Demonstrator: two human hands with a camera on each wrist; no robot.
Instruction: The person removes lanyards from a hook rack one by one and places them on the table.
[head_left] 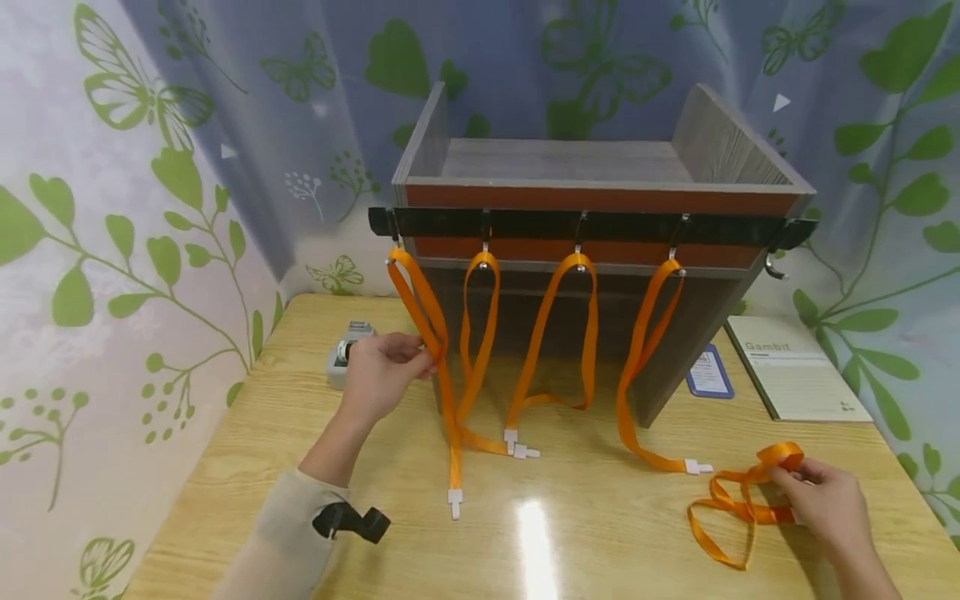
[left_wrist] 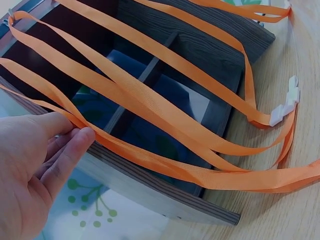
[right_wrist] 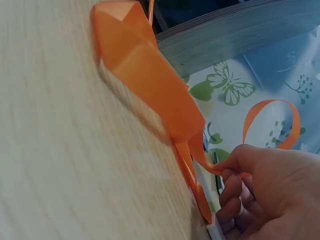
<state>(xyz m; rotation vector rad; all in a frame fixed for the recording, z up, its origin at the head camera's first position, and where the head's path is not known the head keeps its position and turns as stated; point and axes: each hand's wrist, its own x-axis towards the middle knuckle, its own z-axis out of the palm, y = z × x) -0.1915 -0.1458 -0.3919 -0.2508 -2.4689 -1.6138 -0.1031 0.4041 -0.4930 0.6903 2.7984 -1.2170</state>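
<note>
- Loose orange lanyard (head_left: 780, 452): lies on the tabletop at front right, partly lifted, one loop standing up by the fingers, others spread toward the middle of the table.
- Right hand (head_left: 828, 504): thumb and forefinger pinch this lanyard, remaining fingers curled in; near the table's right edge.
- Left hand (head_left: 386, 371): thumb and fingertips closed on the leftmost hanging lanyard (head_left: 452, 442), partway down its length, just outside the shelf's left side.
- Three more lanyards hang to the right of it: second (head_left: 491, 321), third (head_left: 591, 333), fourth (head_left: 626, 392); lower ends rest on the wood. Second and third ends meet, white clips touching; fourth clip (head_left: 697, 467) points toward the loose one, a gap between.
- Black hook rail (head_left: 532, 223): crosses the shelf front, overhanging both sides; end hook (head_left: 775, 268) juts past the right side.
- Grey wooden shelf (head_left: 750, 150): upper tray open at top.
- Tabletop (head_left: 600, 533): broad stretch of wood with a glare streak between the two forearms.
- Right of shelf: blue-edged card (head_left: 709, 372) near its foot, then notepad (head_left: 798, 367) by the table's right edge.
- Left: grey object (head_left: 358, 332) partly behind the left hand.
- Leaf-printed cloth (head_left: 300, 125) rises along left, back and right edges.
</note>
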